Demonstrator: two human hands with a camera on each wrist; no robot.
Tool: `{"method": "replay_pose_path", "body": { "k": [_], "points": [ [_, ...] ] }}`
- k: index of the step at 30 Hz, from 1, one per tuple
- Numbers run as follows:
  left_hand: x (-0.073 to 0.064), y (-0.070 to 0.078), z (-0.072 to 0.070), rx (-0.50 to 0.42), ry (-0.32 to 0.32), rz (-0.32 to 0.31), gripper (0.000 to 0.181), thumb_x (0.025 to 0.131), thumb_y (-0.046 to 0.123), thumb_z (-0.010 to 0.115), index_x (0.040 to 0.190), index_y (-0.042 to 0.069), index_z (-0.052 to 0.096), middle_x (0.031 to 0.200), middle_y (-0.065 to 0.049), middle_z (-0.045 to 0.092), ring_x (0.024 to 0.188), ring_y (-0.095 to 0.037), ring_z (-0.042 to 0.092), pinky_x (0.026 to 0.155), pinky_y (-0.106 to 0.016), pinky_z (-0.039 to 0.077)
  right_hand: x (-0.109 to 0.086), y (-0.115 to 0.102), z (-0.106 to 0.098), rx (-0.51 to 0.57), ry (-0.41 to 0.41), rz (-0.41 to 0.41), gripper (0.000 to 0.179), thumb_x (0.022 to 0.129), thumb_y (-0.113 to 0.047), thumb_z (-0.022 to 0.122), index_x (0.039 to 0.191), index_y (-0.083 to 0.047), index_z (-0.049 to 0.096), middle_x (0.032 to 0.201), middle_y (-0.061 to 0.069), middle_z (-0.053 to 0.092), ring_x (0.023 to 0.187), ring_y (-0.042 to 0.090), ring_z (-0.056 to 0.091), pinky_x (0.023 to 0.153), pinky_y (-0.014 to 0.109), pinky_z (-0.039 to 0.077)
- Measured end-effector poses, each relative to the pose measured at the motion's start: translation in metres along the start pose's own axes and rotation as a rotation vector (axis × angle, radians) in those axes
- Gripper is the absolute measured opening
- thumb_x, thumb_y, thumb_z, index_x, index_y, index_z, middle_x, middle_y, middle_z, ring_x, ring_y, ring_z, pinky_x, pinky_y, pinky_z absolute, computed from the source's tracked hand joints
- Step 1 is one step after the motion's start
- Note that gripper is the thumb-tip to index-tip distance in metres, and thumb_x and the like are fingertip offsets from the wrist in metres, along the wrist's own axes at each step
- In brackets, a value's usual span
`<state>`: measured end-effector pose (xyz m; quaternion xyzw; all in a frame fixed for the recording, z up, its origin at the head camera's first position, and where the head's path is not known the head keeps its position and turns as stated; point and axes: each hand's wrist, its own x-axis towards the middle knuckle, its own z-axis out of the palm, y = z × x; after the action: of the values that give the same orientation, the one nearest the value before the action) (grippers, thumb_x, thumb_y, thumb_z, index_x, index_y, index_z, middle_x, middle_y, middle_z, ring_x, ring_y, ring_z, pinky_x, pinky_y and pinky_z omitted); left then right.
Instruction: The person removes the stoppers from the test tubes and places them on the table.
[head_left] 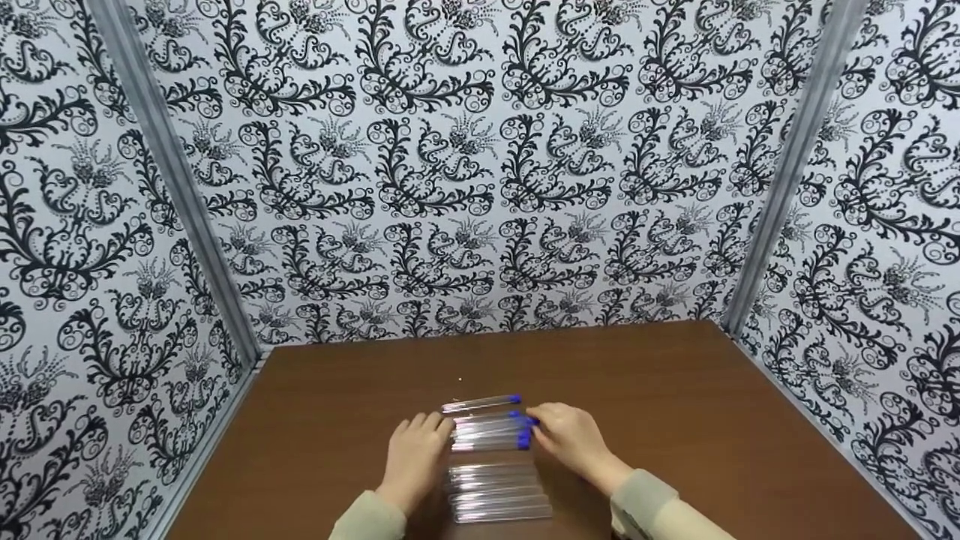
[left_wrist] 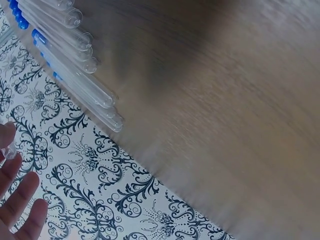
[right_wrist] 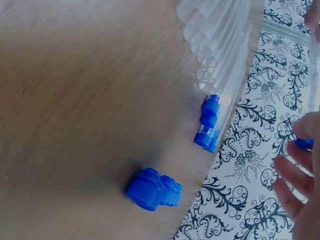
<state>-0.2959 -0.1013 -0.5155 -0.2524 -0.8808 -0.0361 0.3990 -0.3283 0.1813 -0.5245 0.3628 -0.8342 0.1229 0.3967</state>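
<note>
Between my two hands is a clear test tube (right_wrist: 314, 75) with a blue cap (right_wrist: 304, 144). My left hand (head_left: 418, 454) pinches its rounded end (left_wrist: 9, 151) between thumb and finger. At the other end, my right hand (head_left: 574, 437) pinches the blue cap, its other fingers loosely bent. The held tube is above the table, beside several blue-capped test tubes (head_left: 487, 433) lying side by side. Closer to me lies a row of clear tubes without caps (head_left: 499, 491). One capped tube (head_left: 480, 404) lies a little farther off.
Several loose blue caps (right_wrist: 152, 190) stand together on the brown table (head_left: 360, 390), seen in the right wrist view. Patterned black-and-white walls (head_left: 465, 187) with grey corner posts (head_left: 787, 165) enclose the table at the back and sides.
</note>
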Motion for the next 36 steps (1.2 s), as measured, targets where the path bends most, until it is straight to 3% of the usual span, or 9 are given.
{"method": "replay_pose_path", "body": {
  "k": [3, 6, 16, 22, 30, 36],
  "points": [
    [-0.001, 0.000, 0.001, 0.003, 0.017, 0.002, 0.024, 0.070, 0.016, 0.079, 0.087, 0.016, 0.063, 0.084, 0.001, 0.063, 0.075, -0.021, 0.060, 0.061, -0.039, 0.048, -0.003, 0.003, 0.005, -0.035, 0.082, -0.049, 0.037, 0.063, -0.007, 0.085, 0.098, -0.008, 0.073, 0.093, 0.001, 0.071, 0.078, 0.017, 0.068, 0.067, 0.032, 0.055],
    [-0.002, 0.002, 0.001, 0.002, 0.021, 0.002, 0.024, 0.070, 0.017, 0.080, 0.087, 0.016, 0.063, 0.085, 0.002, 0.064, 0.076, -0.021, 0.060, 0.062, -0.040, 0.048, -0.007, 0.004, 0.008, -0.058, 0.112, -0.065, 0.038, 0.061, -0.007, 0.085, 0.096, -0.008, 0.073, 0.091, 0.000, 0.071, 0.076, 0.016, 0.068, 0.068, 0.033, 0.055],
    [0.000, 0.004, 0.003, -0.009, -0.011, 0.001, 0.024, 0.070, 0.016, 0.080, 0.086, 0.017, 0.062, 0.083, 0.002, 0.061, 0.075, -0.020, 0.059, 0.061, -0.037, 0.047, -0.007, 0.000, 0.001, 0.000, -0.011, 0.056, 0.027, 0.068, -0.009, 0.083, 0.093, -0.009, 0.074, 0.088, -0.002, 0.071, 0.075, 0.014, 0.067, 0.062, 0.028, 0.054],
    [0.001, 0.005, 0.004, -0.040, -0.032, -0.010, 0.026, 0.069, 0.015, 0.080, 0.086, 0.016, 0.061, 0.085, 0.002, 0.062, 0.075, -0.021, 0.059, 0.061, -0.039, 0.047, -0.008, 0.000, -0.001, 0.038, -0.054, 0.102, 0.020, 0.070, -0.007, 0.083, 0.087, -0.010, 0.073, 0.082, -0.003, 0.070, 0.063, 0.008, 0.061, 0.054, 0.022, 0.049],
    [0.004, 0.004, 0.005, -0.067, -0.054, -0.009, 0.023, 0.069, 0.014, 0.082, 0.082, 0.017, 0.063, 0.081, 0.005, 0.063, 0.073, -0.018, 0.060, 0.062, -0.037, 0.046, -0.008, -0.001, -0.005, 0.032, -0.063, 0.111, 0.024, 0.068, -0.005, 0.085, 0.075, -0.012, 0.063, 0.068, -0.004, 0.061, 0.056, 0.007, 0.055, 0.050, 0.023, 0.045],
    [0.005, 0.003, 0.004, -0.057, -0.030, 0.020, 0.023, 0.066, 0.017, 0.084, 0.080, 0.016, 0.066, 0.079, 0.005, 0.065, 0.071, -0.018, 0.061, 0.062, -0.036, 0.045, -0.008, 0.000, -0.004, 0.015, -0.088, 0.090, 0.022, 0.070, -0.008, 0.084, 0.077, -0.013, 0.064, 0.068, -0.005, 0.061, 0.058, 0.006, 0.056, 0.052, 0.023, 0.047]
  ]
}}
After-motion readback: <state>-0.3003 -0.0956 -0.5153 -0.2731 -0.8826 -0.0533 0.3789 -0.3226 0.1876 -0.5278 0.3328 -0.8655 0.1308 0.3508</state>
